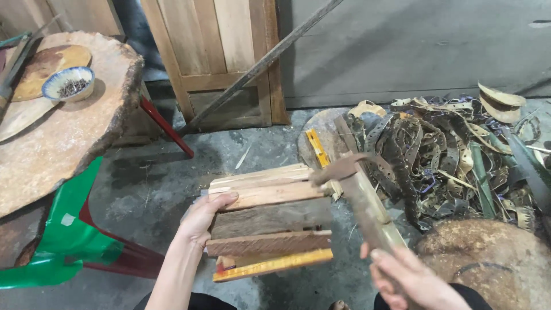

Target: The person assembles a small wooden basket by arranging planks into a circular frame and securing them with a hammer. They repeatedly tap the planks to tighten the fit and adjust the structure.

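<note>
Right hand wraps the hammer handle — left hand clamps the slat bundle.

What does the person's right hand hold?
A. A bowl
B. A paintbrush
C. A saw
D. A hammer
D: the right hand grips the wooden handle of a hammer, whose rusty head is next to the stack of wood strips that the left hand holds.
</note>
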